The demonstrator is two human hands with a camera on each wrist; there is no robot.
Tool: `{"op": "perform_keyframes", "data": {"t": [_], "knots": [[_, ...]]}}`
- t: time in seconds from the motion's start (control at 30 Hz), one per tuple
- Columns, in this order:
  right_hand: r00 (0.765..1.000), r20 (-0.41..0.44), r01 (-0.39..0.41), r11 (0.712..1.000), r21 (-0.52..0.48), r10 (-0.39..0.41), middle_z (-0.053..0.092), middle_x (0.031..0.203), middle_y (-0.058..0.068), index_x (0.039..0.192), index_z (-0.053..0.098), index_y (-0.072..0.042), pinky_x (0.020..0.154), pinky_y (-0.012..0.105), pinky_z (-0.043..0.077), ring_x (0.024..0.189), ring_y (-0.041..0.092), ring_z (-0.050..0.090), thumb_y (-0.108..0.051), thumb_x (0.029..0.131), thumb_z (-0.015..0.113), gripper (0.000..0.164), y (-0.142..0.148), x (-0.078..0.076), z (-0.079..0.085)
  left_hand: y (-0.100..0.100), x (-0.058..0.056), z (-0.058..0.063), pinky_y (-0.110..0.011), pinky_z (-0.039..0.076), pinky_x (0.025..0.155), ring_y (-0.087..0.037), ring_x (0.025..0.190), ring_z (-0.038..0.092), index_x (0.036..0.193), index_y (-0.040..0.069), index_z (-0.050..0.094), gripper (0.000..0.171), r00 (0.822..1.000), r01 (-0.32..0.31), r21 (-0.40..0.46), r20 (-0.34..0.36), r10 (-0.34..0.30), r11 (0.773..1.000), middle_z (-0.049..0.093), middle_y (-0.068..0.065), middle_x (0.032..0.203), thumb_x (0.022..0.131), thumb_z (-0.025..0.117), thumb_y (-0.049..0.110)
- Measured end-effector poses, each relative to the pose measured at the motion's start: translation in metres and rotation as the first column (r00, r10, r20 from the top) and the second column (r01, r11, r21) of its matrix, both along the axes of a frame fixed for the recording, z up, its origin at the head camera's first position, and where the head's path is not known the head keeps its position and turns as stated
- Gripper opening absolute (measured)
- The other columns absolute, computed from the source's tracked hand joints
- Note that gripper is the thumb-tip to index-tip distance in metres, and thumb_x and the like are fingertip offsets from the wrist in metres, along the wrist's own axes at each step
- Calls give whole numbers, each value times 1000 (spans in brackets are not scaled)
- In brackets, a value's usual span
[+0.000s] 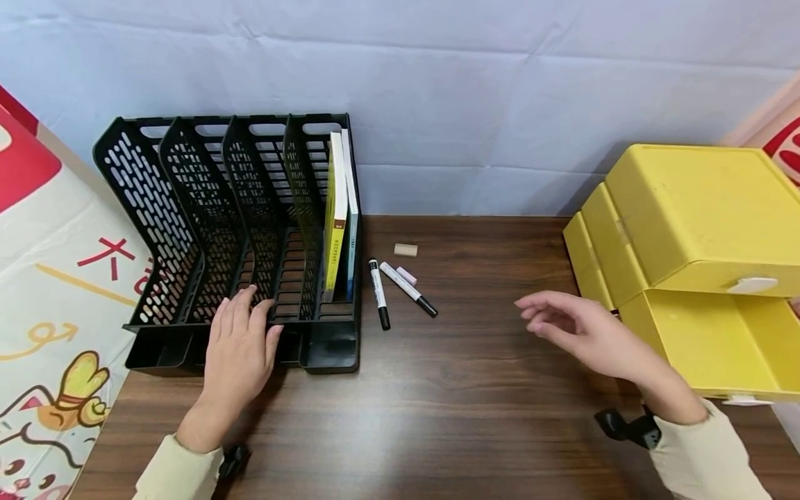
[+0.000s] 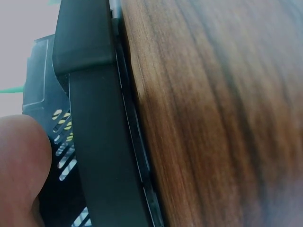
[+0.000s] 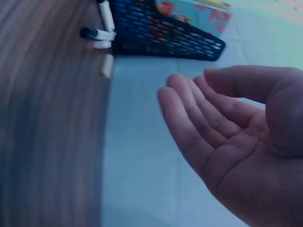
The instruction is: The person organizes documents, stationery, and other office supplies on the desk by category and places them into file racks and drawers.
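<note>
A black desktop file rack (image 1: 187, 229) with upright mesh dividers stands at the left. My left hand (image 1: 237, 347) rests over its front edge and small front trays, fingers extended toward the middle slots. In the left wrist view, part of the left hand (image 2: 21, 165) shows beside the rack's smooth front wall (image 2: 102, 142). My right hand (image 1: 578, 330) hovers over the table, left of the yellow drawer unit (image 1: 706, 208). Its fingers bend loosely, and the bare palm of the right hand (image 3: 236, 151) faces the right wrist camera with nothing in it.
Two books, one yellow (image 1: 335, 250) and one blue (image 1: 352, 243), stand in the rack's rightmost slot. Beside the rack lie two black-capped markers (image 1: 378, 292) (image 1: 403, 283), a small pinkish-white piece (image 1: 407, 276) and a beige block (image 1: 405, 250). The lowest visible drawer (image 1: 719, 347) is pulled out.
</note>
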State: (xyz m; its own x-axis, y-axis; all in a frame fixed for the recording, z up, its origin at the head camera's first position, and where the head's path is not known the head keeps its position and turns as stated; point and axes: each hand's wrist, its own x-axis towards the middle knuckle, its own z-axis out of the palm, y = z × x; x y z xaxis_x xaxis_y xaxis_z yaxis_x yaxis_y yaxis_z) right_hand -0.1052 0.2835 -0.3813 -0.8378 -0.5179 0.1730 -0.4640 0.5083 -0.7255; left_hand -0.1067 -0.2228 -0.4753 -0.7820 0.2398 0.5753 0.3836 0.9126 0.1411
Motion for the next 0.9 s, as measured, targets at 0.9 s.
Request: {"op": "perform_keyframes", "data": {"t": [0.9], "knots": [[959, 282, 2, 990, -139, 38, 64, 120, 30, 127, 60, 13, 75, 36, 59, 98, 45, 67, 12, 95, 60, 32, -62, -113, -68, 1, 0, 0, -54, 20, 122, -48, 135, 41, 125, -7, 56, 46, 1000, 11, 12, -2, -11, 1000, 47, -32, 144, 106, 42, 33]]}}
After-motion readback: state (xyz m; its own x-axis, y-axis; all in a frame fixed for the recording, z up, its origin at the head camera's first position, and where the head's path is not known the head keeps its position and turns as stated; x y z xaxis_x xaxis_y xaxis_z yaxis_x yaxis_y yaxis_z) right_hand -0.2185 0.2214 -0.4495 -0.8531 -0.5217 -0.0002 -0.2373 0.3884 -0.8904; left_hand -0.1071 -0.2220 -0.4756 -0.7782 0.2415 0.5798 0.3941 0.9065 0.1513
